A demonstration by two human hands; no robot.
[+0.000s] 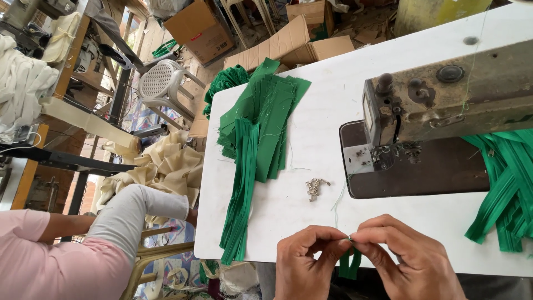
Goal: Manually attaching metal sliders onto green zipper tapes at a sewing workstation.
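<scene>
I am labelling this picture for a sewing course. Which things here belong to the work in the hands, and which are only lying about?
In the work:
left hand and right hand, pinching a green strip
small metal pieces
stack of green strips
sewing machine

Lying about:
cardboard boxes
white plastic chair
cream cloth

Two bare hands are showing at the bottom of the view. The left hand [302, 261] is showing its back, with round knuckles and small folds in the skin. The right hand [408, 258] is looking much the same, wide across the back with bumpy knuckles. The fingers [327, 236] are looking long and thin at the tips. Both wrists are showing bare too, just where the bottom edge is cutting them off. The arms are staying out of view, so any sleeves are hiding from sight.
</scene>
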